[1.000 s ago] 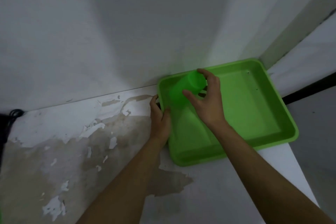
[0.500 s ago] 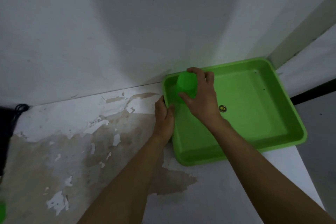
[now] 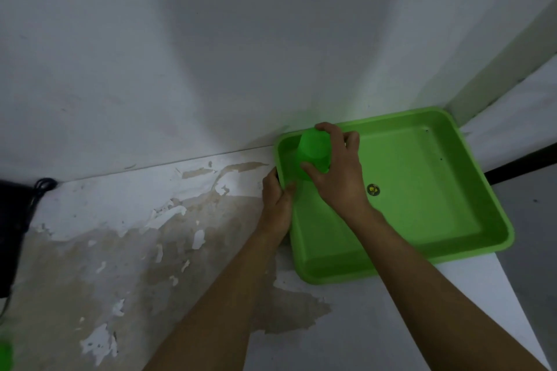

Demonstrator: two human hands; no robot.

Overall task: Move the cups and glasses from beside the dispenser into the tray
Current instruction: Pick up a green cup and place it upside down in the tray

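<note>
A bright green square tray (image 3: 470, 178) lies on the worn counter against the wall, at the right. My right hand (image 3: 340, 175) grips a green plastic cup (image 3: 313, 150), upside down, in the tray's far left corner; whether its rim touches the tray floor is hidden. My left hand (image 3: 275, 205) holds the tray's left rim, thumb over the edge. A small round sticker (image 3: 373, 189) marks the tray floor. At the bottom left edge a blurred green object (image 3: 4, 352) shows, maybe another cup.
The counter (image 3: 135, 250) has peeling white paint and brown patches. A dark object with a cable (image 3: 12, 220) sits at the left edge. The counter ends just right of the tray, with a drop to a grey floor (image 3: 536, 235).
My right hand has carried the cup left and down into the tray's far left corner, turning it base-up. The left hand stays on the rim. The view has shifted slightly left.
</note>
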